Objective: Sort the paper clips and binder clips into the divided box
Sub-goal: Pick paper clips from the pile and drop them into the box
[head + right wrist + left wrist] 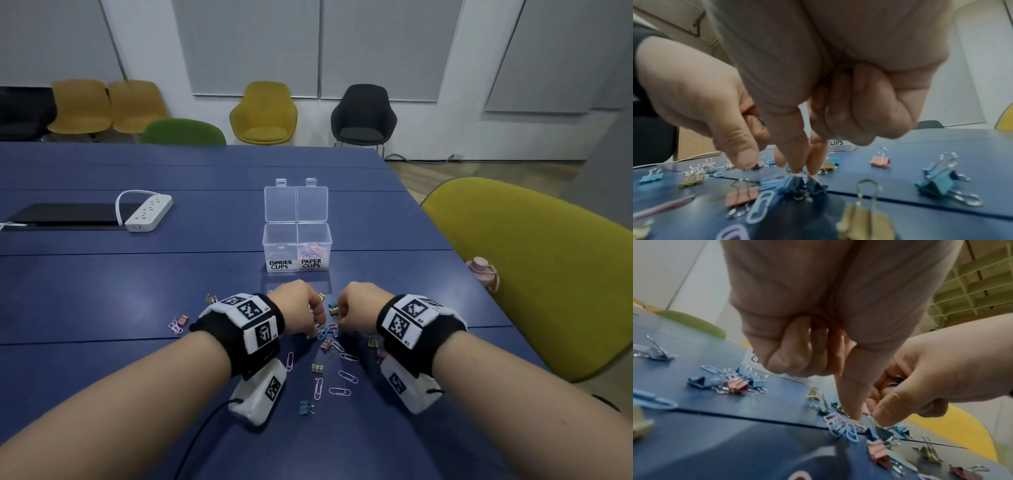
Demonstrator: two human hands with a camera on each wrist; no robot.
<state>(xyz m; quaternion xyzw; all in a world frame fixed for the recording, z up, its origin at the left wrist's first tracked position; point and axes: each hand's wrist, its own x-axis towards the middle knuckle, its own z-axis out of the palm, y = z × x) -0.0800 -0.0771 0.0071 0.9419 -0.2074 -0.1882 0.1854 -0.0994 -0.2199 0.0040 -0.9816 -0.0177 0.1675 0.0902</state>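
Both hands are down on the blue table (137, 291) in the lower middle of the head view, meeting over a small tangle of clips (328, 330). The left hand (294, 308) has its outer fingers curled into the palm while the thumb and forefinger reach down, tips close together on a bunch of light blue and pink paper clips (840, 426); whether they have actually nipped one I cannot tell. The right hand (359, 308) is shaped much the same, outer fingers folded in, thumb and forefinger tips brought together on the wire handle of a dark blue binder clip (815, 185) that sits on the table. In the left wrist view something dark also shows tucked inside the right hand's curled fingers, too blurred to name. The divided box (297, 248) stands just beyond the hands in the centre of the frame, clear plastic, its twin lids (296, 204) tipped open behind it. Its left compartment, labelled BINDER CLIPS, looks to hold nothing I can make out; the right one, labelled PAPER CLIPS, has a heap of pink and blue paper clips in it. Loose clips lie scattered around and below the hands: pink and white paper clips, and small binder clips in gold, pink and teal. At the left of the frame a white power strip (149, 212) rests beside a flat black device (68, 214), and an olive-yellow chair (534, 274) fills the right side.
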